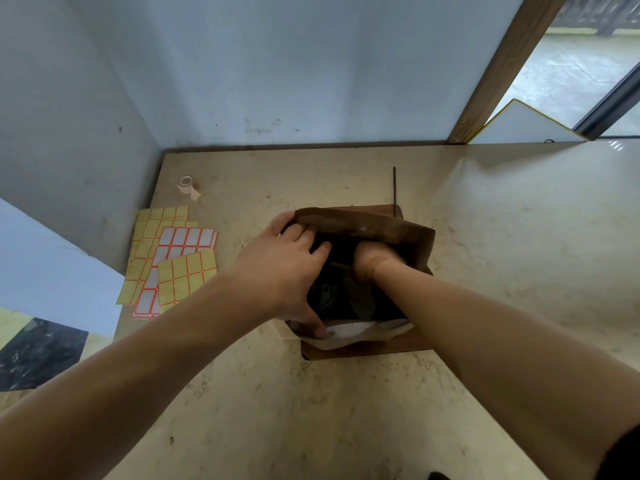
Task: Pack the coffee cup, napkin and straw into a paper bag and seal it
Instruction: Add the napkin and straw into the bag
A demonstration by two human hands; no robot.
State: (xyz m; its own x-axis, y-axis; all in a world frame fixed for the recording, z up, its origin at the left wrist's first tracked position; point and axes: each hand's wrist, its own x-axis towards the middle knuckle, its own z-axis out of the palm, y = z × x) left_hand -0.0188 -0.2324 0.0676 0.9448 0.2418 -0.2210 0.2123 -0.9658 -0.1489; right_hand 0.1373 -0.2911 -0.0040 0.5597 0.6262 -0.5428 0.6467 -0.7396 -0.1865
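Beige table (502,237), paper bag (420,244), tape roll (187,184), label sheets (173,261), straw (394,188)

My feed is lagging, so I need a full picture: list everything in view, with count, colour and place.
paper bag: one, brown, open, table centre
napkin: one, white, at the bag's near edge
straw: one, dark, lying behind the bag
tape roll: one, beige, far left of table
label sheets: several, yellow and white with orange borders, left edge
table: one, beige
cup: dark shape inside the bag, unclear
hands: left holds the bag's mouth open; right reaches inside
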